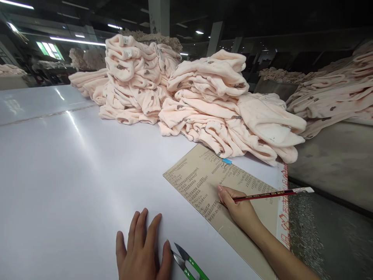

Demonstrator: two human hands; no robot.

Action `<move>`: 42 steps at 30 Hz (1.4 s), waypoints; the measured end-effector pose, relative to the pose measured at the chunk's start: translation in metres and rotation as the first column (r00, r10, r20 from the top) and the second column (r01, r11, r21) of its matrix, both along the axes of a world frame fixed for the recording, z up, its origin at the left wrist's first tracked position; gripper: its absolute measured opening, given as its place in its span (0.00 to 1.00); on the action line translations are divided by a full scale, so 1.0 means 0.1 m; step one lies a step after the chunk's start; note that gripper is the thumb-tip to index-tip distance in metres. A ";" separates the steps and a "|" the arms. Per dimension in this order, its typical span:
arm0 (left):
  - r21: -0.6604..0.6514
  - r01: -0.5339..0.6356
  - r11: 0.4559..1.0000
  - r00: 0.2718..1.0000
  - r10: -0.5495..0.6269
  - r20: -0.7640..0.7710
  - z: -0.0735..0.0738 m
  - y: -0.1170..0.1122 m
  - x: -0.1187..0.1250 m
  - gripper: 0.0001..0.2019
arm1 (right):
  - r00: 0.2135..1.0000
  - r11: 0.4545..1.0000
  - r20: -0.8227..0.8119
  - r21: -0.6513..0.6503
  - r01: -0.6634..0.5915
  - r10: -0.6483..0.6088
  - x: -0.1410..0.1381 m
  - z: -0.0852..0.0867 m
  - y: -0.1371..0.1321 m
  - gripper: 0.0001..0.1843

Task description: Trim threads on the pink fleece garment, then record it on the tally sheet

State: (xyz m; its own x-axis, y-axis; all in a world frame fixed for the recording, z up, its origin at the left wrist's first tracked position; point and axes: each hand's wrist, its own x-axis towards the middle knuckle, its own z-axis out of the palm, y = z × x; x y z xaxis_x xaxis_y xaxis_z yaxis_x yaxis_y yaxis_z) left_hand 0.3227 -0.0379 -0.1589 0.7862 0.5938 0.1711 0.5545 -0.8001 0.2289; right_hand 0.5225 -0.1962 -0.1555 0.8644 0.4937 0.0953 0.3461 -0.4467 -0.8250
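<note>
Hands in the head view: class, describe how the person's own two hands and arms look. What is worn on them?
Both are bare. The left hand wears no glove, ring or watch that shows; only the hand itself is in the picture. The right hand is also ungloved, and its forearm is uncovered to the picture's edge, with no sleeve, bracelet or watch showing. Nails look short and unpainted.

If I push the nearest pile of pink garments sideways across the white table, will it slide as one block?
Probably not. The pile is soft folded fleece, loosely and unevenly stacked, so the top layers would likely slump or shear off. The table looks glossy, so the bottom layer may slide easily. One garment lifted alone should droop.
</note>
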 end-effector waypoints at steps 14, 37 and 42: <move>-0.038 -0.024 0.999 0.999 0.023 -0.026 0.03 -0.02 0.02 0.20 | 0.993 0.969 -0.038 0.216 0.118 -0.112 0.05 0.13 -0.02 0.21; -0.060 -0.037 0.998 0.997 0.032 -0.076 0.12 -0.04 0.01 0.22 | 0.818 0.944 0.476 0.099 0.315 -0.323 -0.47 0.16 -0.54 0.14; -0.056 -0.005 0.998 1.000 0.004 -0.027 0.10 -0.06 -0.02 0.22 | 0.845 0.972 0.481 0.135 0.192 -0.234 -1.26 -0.06 -0.66 0.08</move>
